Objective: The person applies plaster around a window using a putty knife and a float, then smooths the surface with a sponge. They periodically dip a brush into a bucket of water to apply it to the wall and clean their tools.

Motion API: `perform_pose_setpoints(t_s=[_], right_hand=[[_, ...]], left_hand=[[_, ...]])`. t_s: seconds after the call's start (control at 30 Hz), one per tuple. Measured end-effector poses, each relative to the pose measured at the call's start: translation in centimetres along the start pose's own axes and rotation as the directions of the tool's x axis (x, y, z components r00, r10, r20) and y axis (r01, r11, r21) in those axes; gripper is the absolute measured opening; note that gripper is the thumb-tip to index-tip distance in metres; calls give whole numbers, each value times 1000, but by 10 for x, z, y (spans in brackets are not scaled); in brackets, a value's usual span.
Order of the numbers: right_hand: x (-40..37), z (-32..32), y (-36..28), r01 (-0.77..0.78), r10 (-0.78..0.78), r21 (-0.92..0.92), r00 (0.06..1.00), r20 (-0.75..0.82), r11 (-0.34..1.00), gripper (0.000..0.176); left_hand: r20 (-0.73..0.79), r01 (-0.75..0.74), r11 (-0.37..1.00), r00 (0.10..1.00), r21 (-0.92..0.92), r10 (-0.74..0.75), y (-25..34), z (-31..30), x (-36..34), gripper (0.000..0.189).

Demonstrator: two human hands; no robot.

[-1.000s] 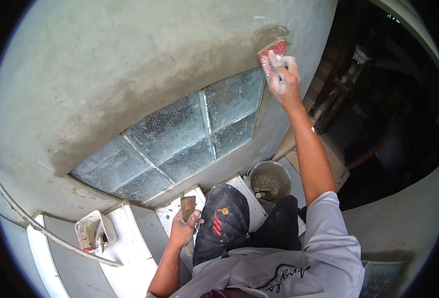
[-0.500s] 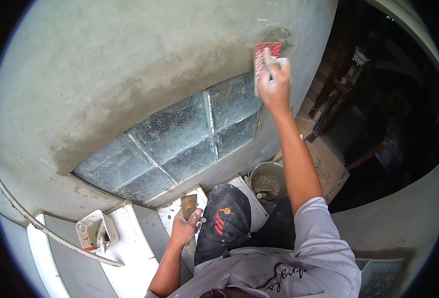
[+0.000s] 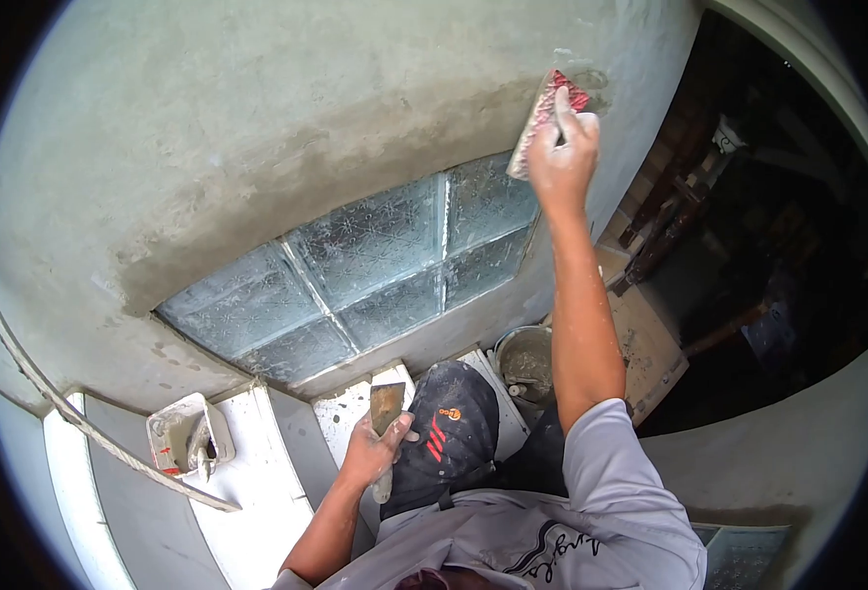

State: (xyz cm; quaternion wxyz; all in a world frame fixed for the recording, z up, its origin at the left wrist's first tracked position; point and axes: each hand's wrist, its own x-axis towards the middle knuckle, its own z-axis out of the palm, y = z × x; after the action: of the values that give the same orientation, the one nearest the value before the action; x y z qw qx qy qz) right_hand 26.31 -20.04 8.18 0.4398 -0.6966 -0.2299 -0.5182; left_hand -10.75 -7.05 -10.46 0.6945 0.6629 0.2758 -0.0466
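My right hand (image 3: 564,162) is wrapped round the handle of a plastering float (image 3: 542,126) with a red and white back. The float lies against the wall just above the upper right corner of the glass block window (image 3: 365,251). A band of darker, damp plaster (image 3: 326,162) curves along the window's top edge. Low down beside my knee, my left hand (image 3: 375,450) is closed on a putty knife (image 3: 387,405), its blade pointing up and stained brown. Powdery residue coats the fingers of both hands.
White steps (image 3: 242,442) run below the window. On one stands a square plastic tub (image 3: 190,438) with a tool inside. A round bucket (image 3: 524,359) of grey mix sits beyond my knee. A rope (image 3: 80,423) crosses at left; a dark opening (image 3: 778,246) lies right.
My right hand and the float have tilted clockwise, staying near the window's upper right corner. The whole view has shifted slightly. My left hand still holds the putty knife by my knee.
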Motion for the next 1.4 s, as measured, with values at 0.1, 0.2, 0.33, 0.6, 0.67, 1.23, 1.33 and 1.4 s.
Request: perform_pose_setpoints(t_s=[0.1,0.2,0.33,0.6,0.67,1.23,1.33,1.4], right_hand=[[-25,-5,-56,227,-253,205,961,111,952,57],[-33,11,-27,120,-121,124,993,2,985,55],[-70,8,-123,311,-398,342,890,224,887,63],[17,-11,72,-139,138,-33,990,-16,990,50],[31,-17,79,-143,143,-79,990,-5,987,47],[9,-10,20,-155,158,35,978,-133,987,34],[-14,14,-28,-119,128,132,989,-69,984,32],[-38,21,-102,3,7,292,999,-32,956,42]], left_hand=[[-37,9,1000,999,28,-8,1,1,3,38],[10,-53,998,999,19,53,1,2,0,37],[-24,-62,998,998,-31,62,1,9,4,36],[-80,-5,1000,997,-3,4,2,-6,-2,39],[-76,-36,999,997,-34,33,-3,-4,5,40],[-125,-89,992,987,89,100,-6,-13,13,35],[-113,-71,993,990,90,81,-3,-11,15,33],[-114,-53,993,991,107,65,-3,-9,16,33]])
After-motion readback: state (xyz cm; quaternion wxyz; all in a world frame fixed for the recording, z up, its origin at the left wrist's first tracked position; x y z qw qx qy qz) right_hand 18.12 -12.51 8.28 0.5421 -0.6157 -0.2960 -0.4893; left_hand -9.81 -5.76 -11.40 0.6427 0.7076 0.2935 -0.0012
